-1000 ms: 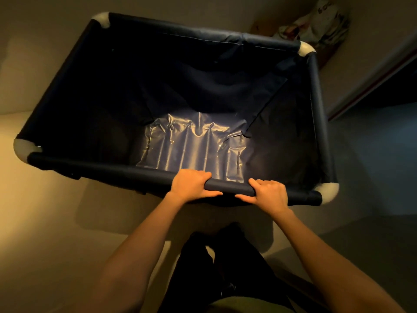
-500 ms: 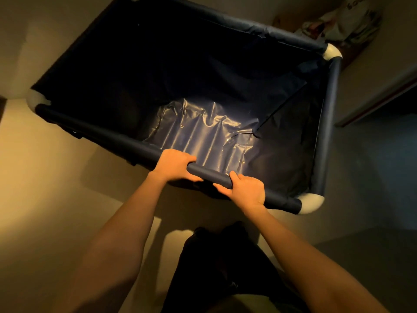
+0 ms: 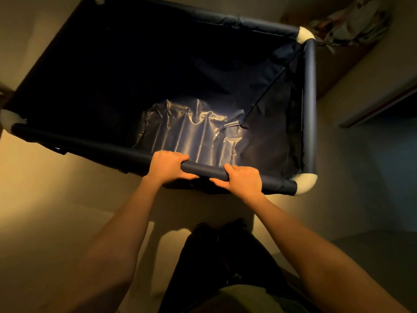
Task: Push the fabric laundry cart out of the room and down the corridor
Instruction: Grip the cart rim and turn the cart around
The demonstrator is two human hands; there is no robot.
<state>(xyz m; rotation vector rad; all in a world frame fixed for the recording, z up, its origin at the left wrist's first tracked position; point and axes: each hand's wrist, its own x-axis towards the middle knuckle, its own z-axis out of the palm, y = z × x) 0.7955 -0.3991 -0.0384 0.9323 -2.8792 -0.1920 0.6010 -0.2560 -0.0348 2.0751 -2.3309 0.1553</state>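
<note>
The dark blue fabric laundry cart (image 3: 309, 91) fills the upper half of the view, with padded rails and white corner caps. Nothing lies inside it and its shiny bottom liner is wrinkled. My left hand (image 3: 168, 164) is wrapped over the near rail right of its middle. A short way further right on the same rail, my right hand (image 3: 243, 180) grips it, close to the near right corner cap. Both arms reach forward from below.
A patterned bundle of cloth (image 3: 358, 21) lies on the floor at the far right, just beyond the cart's far right corner. A wall base or door frame (image 3: 379, 109) runs diagonally at the right. Pale floor lies to the left and near me.
The cart has swung in the view over the second, first tilting to the right and then levelling off a little. Both hands have stayed on the near rail.
</note>
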